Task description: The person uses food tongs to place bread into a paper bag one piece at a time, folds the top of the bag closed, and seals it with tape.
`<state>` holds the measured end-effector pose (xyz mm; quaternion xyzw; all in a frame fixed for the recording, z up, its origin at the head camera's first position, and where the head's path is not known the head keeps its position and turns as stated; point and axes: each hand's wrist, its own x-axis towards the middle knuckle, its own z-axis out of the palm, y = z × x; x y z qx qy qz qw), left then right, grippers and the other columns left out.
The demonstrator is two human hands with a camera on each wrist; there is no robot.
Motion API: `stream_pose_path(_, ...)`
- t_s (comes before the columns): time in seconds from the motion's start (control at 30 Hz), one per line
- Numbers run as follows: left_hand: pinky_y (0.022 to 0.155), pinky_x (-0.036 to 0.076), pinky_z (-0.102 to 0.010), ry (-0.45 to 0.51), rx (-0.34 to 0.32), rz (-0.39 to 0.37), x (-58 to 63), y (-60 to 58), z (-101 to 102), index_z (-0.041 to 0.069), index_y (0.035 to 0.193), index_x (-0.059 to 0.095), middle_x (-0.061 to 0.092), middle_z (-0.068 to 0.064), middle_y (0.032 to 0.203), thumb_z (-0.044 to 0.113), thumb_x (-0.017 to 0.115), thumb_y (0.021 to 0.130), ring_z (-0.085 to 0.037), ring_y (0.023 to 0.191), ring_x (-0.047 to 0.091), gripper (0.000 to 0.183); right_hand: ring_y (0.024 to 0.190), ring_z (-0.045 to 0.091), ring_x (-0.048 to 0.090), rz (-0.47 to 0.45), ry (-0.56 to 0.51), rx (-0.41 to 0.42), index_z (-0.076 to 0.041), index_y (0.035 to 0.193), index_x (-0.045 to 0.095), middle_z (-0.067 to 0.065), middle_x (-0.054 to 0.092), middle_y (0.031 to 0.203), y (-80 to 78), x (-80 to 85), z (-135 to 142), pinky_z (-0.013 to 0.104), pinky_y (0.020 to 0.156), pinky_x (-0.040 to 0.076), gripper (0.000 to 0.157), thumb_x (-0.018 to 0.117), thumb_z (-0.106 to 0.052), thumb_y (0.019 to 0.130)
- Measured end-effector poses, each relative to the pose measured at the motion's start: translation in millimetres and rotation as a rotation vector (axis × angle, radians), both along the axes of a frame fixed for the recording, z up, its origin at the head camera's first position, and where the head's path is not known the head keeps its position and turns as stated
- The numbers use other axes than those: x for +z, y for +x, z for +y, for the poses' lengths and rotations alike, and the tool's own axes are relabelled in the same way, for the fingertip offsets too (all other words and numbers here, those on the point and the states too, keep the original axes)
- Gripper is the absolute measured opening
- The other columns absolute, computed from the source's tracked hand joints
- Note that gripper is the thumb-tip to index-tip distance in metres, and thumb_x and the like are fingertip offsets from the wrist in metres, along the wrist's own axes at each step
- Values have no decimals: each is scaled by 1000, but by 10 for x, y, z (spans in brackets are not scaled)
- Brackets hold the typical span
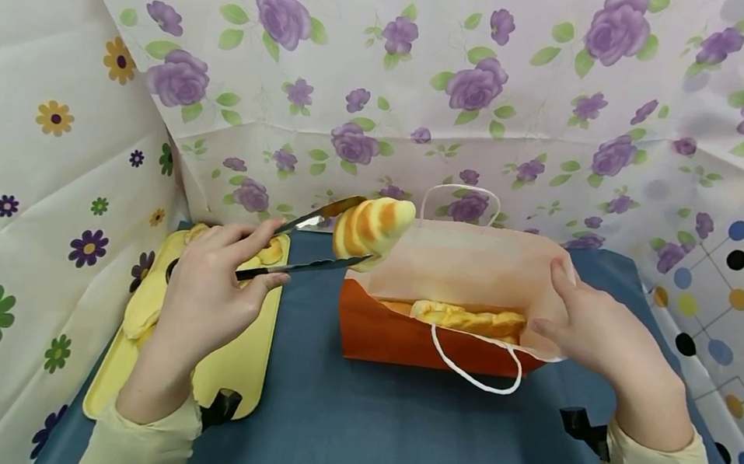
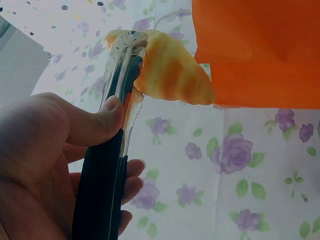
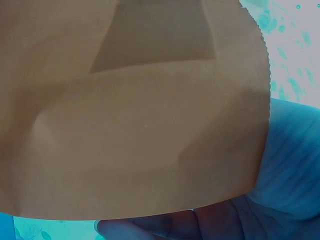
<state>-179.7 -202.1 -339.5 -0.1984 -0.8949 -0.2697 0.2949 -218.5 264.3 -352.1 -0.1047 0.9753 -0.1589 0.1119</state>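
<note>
My left hand (image 1: 211, 297) grips a pair of tongs (image 2: 100, 185) with black handles and clear scalloped ends. Between the tong tips is a striped, croissant-shaped bread roll (image 1: 372, 228), held in the air beside the left rim of an orange paper bag (image 1: 373, 334). The bag stands open with a pale inside, and a long golden bread (image 1: 466, 319) lies in it. At the bag's right side, my right hand (image 1: 602, 333) holds the edge of the paper. In the right wrist view, brownish paper (image 3: 140, 140) hides part of that hand.
A yellow tray (image 1: 241, 371) with several breads lies to the left, partly behind my left arm. White rope handles (image 1: 473, 375) rise at the bag's back and hang over its front. Blue cloth (image 1: 387, 438) covers the table; patterned sheets (image 1: 367, 51) stand behind and at both sides.
</note>
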Motion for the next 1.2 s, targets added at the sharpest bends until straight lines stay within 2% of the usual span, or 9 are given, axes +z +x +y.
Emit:
stream_pose_path(0.07, 83, 51, -51, -10, -15, 5, 11, -3, 26, 10, 145, 69, 74, -13, 117, 9, 92, 84, -34, 100, 66, 65, 127, 59, 57, -5, 0, -1, -6, 171, 2, 38, 34, 162, 1, 4, -7, 68, 93, 51, 103, 70, -45, 104)
stream_pose_path(0.17, 81, 50, -49, -20, -33, 11, 27, -6, 65, 10, 145, 69, 74, -12, 116, 9, 93, 84, -32, 97, 65, 66, 126, 58, 58, -3, 3, 4, -5, 171, 1, 38, 27, 165, 1, 9, -14, 68, 93, 51, 103, 70, -44, 105)
stream_pose_path(0.4, 84, 49, -54, -41, -37, 8, 61, -2, 179, 15, 145, 70, 75, -10, 120, 12, 94, 84, -34, 104, 67, 66, 124, 57, 60, 0, 0, 5, -5, 171, 1, 37, 25, 166, -4, 5, -9, 68, 94, 51, 104, 70, -45, 105)
stream_pose_path(0.57, 83, 49, -53, -55, -45, 21, 89, -8, 248, 14, 145, 70, 74, -10, 124, 14, 94, 83, -35, 107, 66, 67, 122, 56, 61, -3, -9, 9, -4, 171, 0, 37, 24, 167, 2, -2, -7, 69, 96, 50, 104, 70, -43, 105)
stream_pose_path(0.87, 75, 48, -48, -120, -87, 98, 136, -19, 366, 13, 143, 71, 74, -10, 116, 13, 94, 83, -32, 93, 65, 65, 122, 56, 61, -2, -6, 1, -6, 171, -3, 38, 26, 166, 8, -5, -8, 69, 95, 51, 106, 70, -43, 105)
stream_pose_path(1.1, 89, 52, -57, -166, -115, 107, 145, -12, 502, 12, 142, 72, 73, -13, 119, 15, 95, 82, -36, 107, 67, 64, 129, 56, 57, -10, -12, -11, -8, 171, -2, 35, 22, 169, 5, -2, -7, 71, 100, 47, 105, 69, -46, 105)
stream_pose_path(1.2, 90, 50, -58, -179, -113, 100, 153, -6, 569, 14, 143, 72, 73, -14, 120, 17, 97, 81, -36, 110, 67, 68, 125, 55, 60, -8, -17, -5, -7, 171, -1, 35, 23, 169, 7, 4, -2, 70, 98, 49, 104, 69, -46, 105)
